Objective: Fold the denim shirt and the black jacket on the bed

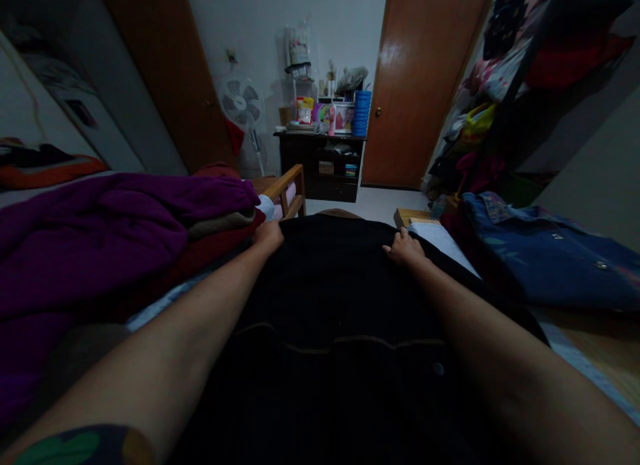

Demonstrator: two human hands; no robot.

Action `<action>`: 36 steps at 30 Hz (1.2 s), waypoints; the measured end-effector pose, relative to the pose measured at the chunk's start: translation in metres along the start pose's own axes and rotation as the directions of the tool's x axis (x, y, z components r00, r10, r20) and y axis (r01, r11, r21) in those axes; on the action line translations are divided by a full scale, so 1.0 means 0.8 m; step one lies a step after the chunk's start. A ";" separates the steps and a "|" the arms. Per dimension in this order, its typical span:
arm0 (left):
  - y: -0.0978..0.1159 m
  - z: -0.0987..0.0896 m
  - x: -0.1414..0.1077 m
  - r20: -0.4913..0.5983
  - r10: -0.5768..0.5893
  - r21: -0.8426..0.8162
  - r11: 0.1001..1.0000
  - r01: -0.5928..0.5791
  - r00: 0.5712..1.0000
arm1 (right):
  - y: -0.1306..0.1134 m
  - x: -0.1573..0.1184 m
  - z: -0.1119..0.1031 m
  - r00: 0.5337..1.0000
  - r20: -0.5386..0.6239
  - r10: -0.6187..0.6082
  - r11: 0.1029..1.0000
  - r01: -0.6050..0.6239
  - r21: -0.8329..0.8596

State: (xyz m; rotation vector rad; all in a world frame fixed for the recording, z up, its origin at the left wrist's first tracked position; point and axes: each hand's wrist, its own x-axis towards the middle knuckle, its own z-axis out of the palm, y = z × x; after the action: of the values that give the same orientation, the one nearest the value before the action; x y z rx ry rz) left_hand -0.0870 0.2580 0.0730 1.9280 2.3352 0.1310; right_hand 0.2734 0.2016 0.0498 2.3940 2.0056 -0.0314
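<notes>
A large black garment (340, 278) lies spread out in front of me, with a thin brown line of trim and one round button showing near the bottom. My left hand (269, 237) is closed on its far left edge, beside a pile of folded clothes. On the far right part of the cloth, my right hand (406, 249) has its fingers curled onto the fabric with the thumb out to the left. The dark cloth hides most folds and its lower outline.
A purple blanket (100, 231) and dark red cloth are heaped at left. A blue denim garment (545, 245) lies at right. Beyond are a wooden bed rail (287, 181), a standing fan (241, 105), a dark cabinet (310, 165), a wooden door (415, 91) and hanging clothes.
</notes>
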 end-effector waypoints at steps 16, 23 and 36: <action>0.060 0.058 -0.059 -0.070 0.438 0.149 0.893 -0.425 0.896 | -0.017 -0.003 0.009 0.978 -0.035 -0.207 0.977 0.208 0.044; 0.062 0.085 -0.078 0.213 0.545 -0.004 0.831 -0.557 0.811 | -0.027 -0.009 0.054 0.972 0.127 -0.198 0.978 0.187 0.095; 0.057 0.066 -0.094 0.285 0.387 0.041 0.909 -0.415 0.877 | -0.022 -0.006 0.033 0.950 0.259 -0.176 0.984 0.169 0.048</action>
State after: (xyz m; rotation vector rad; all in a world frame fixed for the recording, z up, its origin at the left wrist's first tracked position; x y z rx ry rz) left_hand -0.0207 0.1924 0.0289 2.2900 1.7765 -0.2118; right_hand 0.2551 0.1996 0.0237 2.0875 2.0878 -0.3589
